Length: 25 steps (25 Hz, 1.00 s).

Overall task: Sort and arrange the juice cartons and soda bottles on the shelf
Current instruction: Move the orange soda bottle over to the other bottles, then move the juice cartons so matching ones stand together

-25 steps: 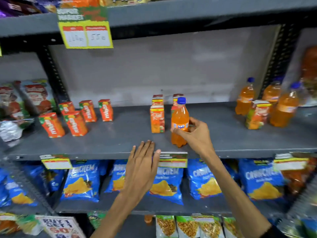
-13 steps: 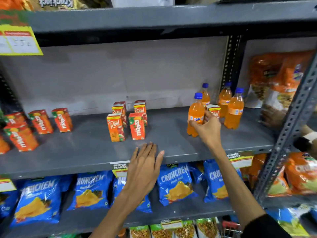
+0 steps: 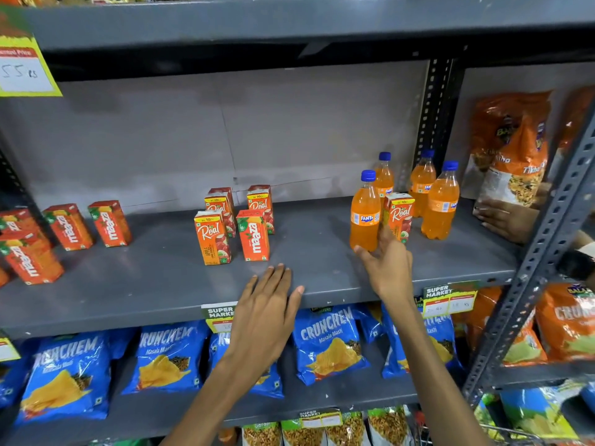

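The Fanta bottle [image 3: 364,211] is touched at its base by the loosely opened right hand [image 3: 388,265]; the left hand [image 3: 269,309] is spread flat nearby.

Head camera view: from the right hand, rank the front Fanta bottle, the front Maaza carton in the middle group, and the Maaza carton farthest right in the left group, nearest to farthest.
From the right hand:
1. Front Fanta bottle, at its fingertips.
2. Front Maaza carton, middle group, to its left.
3. Maaza carton, left group, far left.

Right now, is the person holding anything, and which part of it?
The right hand touches the lower part of the front Fanta bottle, fingers loose; a firm hold cannot be told. The left hand lies flat on the shelf edge, holding nothing.
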### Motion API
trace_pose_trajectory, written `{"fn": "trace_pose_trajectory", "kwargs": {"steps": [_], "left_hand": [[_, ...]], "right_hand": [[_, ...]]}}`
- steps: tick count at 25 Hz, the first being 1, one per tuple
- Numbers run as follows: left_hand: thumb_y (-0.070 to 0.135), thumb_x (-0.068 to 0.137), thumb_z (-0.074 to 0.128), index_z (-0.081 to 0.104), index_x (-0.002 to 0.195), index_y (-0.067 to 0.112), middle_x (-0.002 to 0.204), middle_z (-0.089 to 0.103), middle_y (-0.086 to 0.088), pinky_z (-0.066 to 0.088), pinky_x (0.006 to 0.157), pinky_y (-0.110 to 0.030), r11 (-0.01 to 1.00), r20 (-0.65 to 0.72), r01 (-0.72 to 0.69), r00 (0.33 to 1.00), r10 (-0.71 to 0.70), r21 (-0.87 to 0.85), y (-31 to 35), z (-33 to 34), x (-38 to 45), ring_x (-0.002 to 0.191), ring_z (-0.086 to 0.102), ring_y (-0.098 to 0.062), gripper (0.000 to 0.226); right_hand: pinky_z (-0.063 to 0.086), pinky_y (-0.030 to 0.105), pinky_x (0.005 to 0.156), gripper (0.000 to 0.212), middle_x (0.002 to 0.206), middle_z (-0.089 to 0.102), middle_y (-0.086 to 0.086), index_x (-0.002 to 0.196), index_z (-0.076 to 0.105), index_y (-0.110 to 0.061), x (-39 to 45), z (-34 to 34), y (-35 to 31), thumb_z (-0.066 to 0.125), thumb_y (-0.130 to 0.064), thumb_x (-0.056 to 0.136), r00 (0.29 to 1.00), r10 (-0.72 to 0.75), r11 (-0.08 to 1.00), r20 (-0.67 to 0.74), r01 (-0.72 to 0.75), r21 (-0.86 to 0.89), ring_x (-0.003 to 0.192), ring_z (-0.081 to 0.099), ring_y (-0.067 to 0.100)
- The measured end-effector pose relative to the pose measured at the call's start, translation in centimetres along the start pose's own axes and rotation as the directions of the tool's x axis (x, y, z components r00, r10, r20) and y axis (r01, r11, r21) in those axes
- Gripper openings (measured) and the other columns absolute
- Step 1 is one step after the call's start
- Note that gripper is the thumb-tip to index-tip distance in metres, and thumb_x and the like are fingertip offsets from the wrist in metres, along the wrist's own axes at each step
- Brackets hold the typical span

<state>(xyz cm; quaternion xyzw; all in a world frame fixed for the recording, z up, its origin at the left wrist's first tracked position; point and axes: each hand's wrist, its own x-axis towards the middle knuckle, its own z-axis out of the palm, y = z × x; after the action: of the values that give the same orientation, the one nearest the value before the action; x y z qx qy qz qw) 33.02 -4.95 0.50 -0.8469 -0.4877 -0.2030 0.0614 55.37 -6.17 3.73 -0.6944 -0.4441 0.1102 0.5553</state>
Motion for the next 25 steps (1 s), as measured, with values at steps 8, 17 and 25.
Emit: {"fn": "trace_pose_trajectory", "kwargs": {"steps": [8, 17, 25], "left_hand": [[0.052, 0.100, 0.011, 0.048, 0.149, 0.016, 0.158, 0.047, -0.002, 0.020, 0.127, -0.042, 0.993, -0.024, 0.117, 0.993, -0.118, -0.015, -4.4, -1.2, -2.0, 0.149, 0.038, -0.018, 0.071], [0.054, 0.100, 0.005, 0.046, 0.150, 0.019, 0.158, 0.046, 0.000, 0.019, 0.127, -0.040, 0.986, -0.045, 0.164, 0.985, -0.165, -0.023, -8.0, -1.8, -2.9, 0.149, 0.037, -0.015, 0.073], [0.051, 0.106, 0.015, 0.046, 0.149, 0.017, 0.158, 0.046, -0.001, 0.020, 0.128, -0.042, 0.977, -0.055, 0.210, 0.976, -0.212, -0.035, -10.6, -2.2, -4.3, 0.150, 0.036, -0.017, 0.064]], "right_hand": [[0.045, 0.031, 0.110, 0.068, 0.145, 0.056, 0.005, 0.150, 0.041, -0.012, -5.3, 5.9, -2.8, 0.071, -0.020, 0.089, 0.991, -0.081, 0.987, 0.109, 0.064, 0.149, 0.132, 0.056, 0.016], [0.053, 0.042, 0.100, 0.058, 0.134, 0.064, 0.014, 0.134, 0.054, -0.005, 0.5, 14.4, -7.7, 0.079, -0.012, 0.082, 0.897, -0.080, 0.951, 0.435, -0.062, 0.301, 0.120, 0.064, 0.028], [0.058, 0.026, 0.084, 0.045, 0.116, 0.072, 0.003, 0.122, 0.063, -0.010, -1.8, 12.0, -7.3, 0.080, -0.016, 0.080, 0.873, -0.135, 0.926, 0.468, -0.056, 0.372, 0.102, 0.070, 0.015]]}}
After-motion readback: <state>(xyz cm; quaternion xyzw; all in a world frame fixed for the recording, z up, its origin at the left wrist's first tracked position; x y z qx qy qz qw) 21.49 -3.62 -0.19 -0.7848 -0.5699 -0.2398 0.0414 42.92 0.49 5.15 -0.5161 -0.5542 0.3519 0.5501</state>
